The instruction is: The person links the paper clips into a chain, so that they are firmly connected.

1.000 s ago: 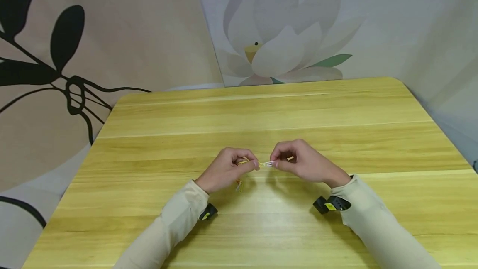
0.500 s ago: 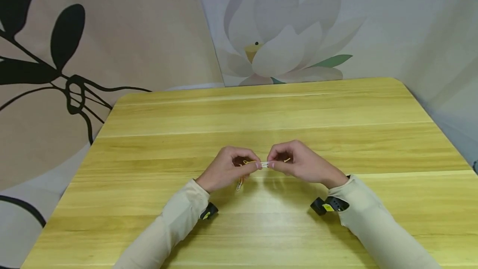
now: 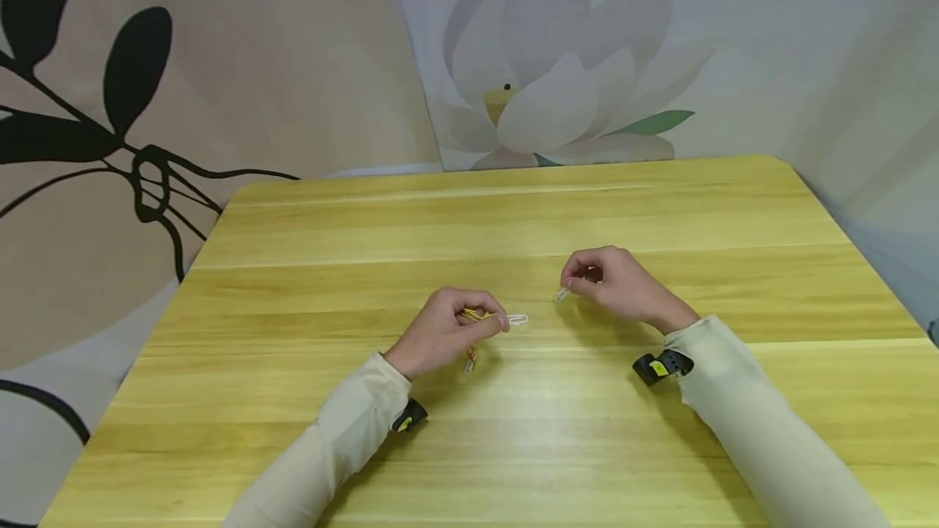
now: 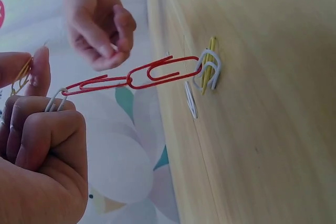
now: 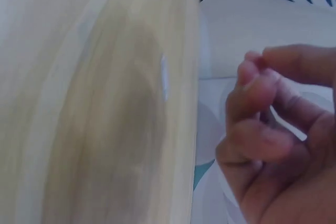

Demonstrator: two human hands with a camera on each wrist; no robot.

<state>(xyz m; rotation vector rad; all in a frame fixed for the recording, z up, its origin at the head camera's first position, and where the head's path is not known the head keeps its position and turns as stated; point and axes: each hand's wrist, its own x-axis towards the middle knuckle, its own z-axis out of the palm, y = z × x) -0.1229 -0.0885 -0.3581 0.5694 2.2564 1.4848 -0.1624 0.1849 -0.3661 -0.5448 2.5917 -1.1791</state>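
My left hand [image 3: 455, 328] pinches a chain of paper clips between thumb and forefinger. A white paper clip [image 3: 517, 319] sticks out past its fingertips. In the left wrist view, a yellow clip [image 4: 22, 77] lies inside that pinch. The rest of the chain hangs from the curled fingers: a white clip [image 4: 55, 99], a red clip [image 4: 97, 83], another red clip [image 4: 164, 71], then a white clip [image 4: 217, 72] and yellow clips [image 4: 205, 80]. My right hand [image 3: 612, 283], loosely curled and seemingly holding nothing, hovers by a loose white paper clip [image 5: 165, 77] on the table.
Both hands are above a wooden table [image 3: 513, 218] with light grain stripes. Patterned cloth [image 3: 293, 63] with a flower and dark leaves stands behind it. Black wrist cameras [image 3: 409, 415] sit under both sleeves.
My right hand has let go of the white clip at the left fingertips and moved right and farther away. A loose white clip now shows by its fingertips. The left hand has barely moved.
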